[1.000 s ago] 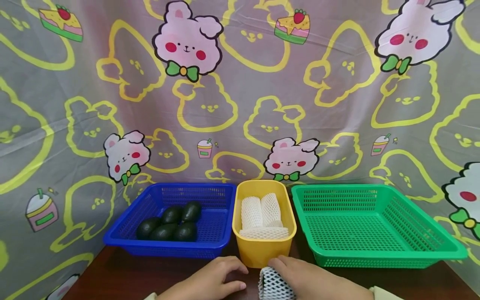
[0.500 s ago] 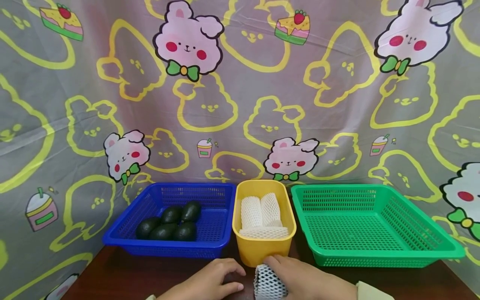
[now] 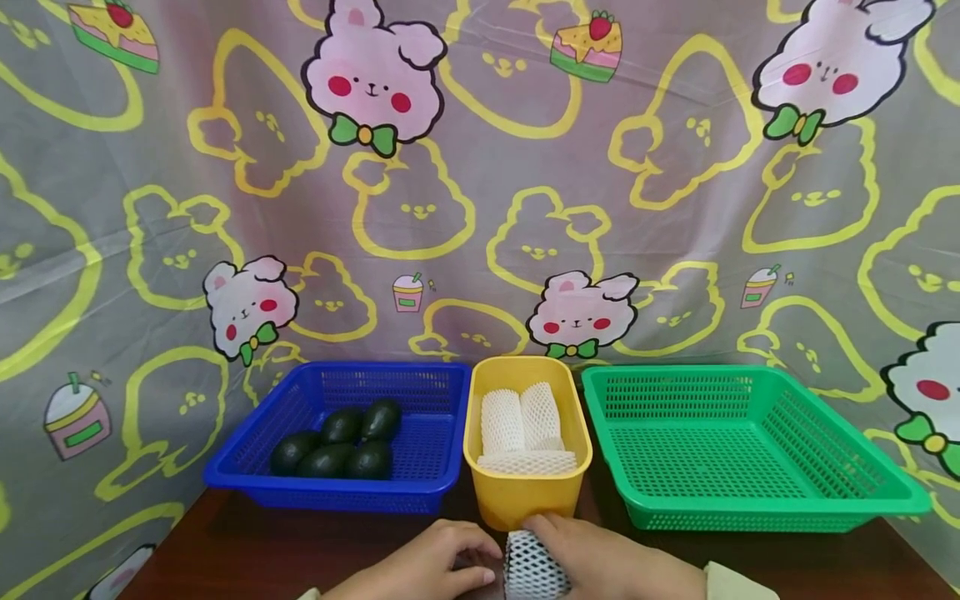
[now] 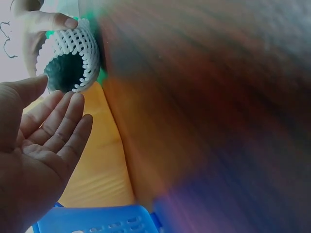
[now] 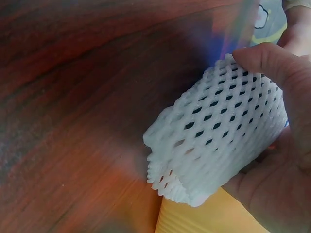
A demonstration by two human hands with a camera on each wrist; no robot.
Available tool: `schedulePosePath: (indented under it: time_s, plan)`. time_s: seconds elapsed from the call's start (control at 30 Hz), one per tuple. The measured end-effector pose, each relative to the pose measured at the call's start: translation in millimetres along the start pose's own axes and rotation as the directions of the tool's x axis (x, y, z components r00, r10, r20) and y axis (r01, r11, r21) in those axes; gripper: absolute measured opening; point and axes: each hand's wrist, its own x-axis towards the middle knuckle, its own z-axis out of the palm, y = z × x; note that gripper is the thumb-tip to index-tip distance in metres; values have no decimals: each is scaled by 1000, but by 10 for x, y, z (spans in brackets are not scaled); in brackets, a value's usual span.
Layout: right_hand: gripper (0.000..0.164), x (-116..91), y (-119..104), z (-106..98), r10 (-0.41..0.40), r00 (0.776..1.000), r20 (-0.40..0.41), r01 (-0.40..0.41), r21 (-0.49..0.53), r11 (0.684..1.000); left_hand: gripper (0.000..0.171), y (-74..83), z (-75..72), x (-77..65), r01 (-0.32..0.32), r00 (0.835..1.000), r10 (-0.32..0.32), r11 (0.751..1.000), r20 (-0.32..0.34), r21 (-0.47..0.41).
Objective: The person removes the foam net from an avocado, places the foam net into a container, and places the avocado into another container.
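My right hand (image 3: 611, 560) grips a white foam net sleeve (image 3: 534, 568) low in front of the yellow bin, thumb on top and fingers curled round its side. Inside the sleeve sits a dark green avocado (image 4: 65, 73), showing through its open end in the left wrist view and as dark patches through the mesh in the right wrist view. My left hand (image 4: 48, 141) has its fingers loosely extended, palm toward the sleeve, fingertips right at that open end. In the right wrist view the sleeve's other end hangs loose past the avocado.
A blue basket (image 3: 423, 450) at left holds several avocados (image 3: 343, 426). The yellow bin (image 3: 525, 500) in the middle contains several white foam net sleeves (image 3: 502, 423). At right stands a green basket (image 3: 697, 458). A patterned curtain (image 3: 480, 183) hangs close behind them.
My right hand has shifted a little left with the sleeve and the avocado in it. The left hand has come slightly right, narrowing the gap. The baskets have stayed put.
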Motion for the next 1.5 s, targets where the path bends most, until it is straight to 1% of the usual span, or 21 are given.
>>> schedulePosePath:
  time_s: [0.1,0.2,0.27,0.4,0.5,0.6,0.7,0.73,0.8,0.9,1.0,1.17,1.27,1.4,1.5]
  plan:
    - [69,1,-3,3,13,1000,0,-13,14,1000,18,5,10,21,-2,1000,2,1000,3,-12]
    - [69,1,0,10,34,999,16,-35,74,997,20,3,23,39,-8,1000,8,1000,-16,-15]
    - [69,1,5,12,37,999,19,-39,88,995,20,0,35,53,-16,999,15,999,-44,-27]
    - [70,-5,14,12,0,1000,10,-1,52,999,20,8,68,86,-42,992,35,997,-123,-61]
    - [69,-13,16,8,-19,1000,7,19,64,998,20,23,98,113,-47,985,26,991,-172,-122]
    - [70,-30,24,6,-46,999,1,45,84,995,22,39,133,134,-19,982,-29,969,-186,-248]
    - [71,-52,40,-3,-59,998,12,57,136,989,24,58,160,146,40,980,-109,927,-167,-372]
    - [72,-61,46,-8,-60,998,15,57,141,988,25,65,166,148,61,979,-134,914,-155,-401]
    - [72,-82,54,-23,-38,999,25,34,166,986,27,76,168,151,99,976,-172,897,-135,-431]
    - [69,-126,57,-60,24,999,29,-28,156,987,28,82,166,157,128,972,-200,888,-121,-441]
    - [65,-180,62,-101,71,997,26,-74,133,988,29,77,164,159,134,972,-205,889,-119,-438]
    - [59,-262,96,-137,23,1000,-7,-23,43,999,30,75,153,166,143,972,-210,886,-107,-441]
    - [55,-284,119,-132,6,1000,-22,-6,-3,1000,33,68,146,175,148,973,-209,886,-94,-440]
    - [51,-295,142,-111,-9,999,-33,9,-25,1000,39,54,152,201,131,979,-184,896,-87,-424]
    - [49,-297,158,-99,-33,999,-41,32,-29,999,44,44,170,229,107,984,-155,913,-91,-394]
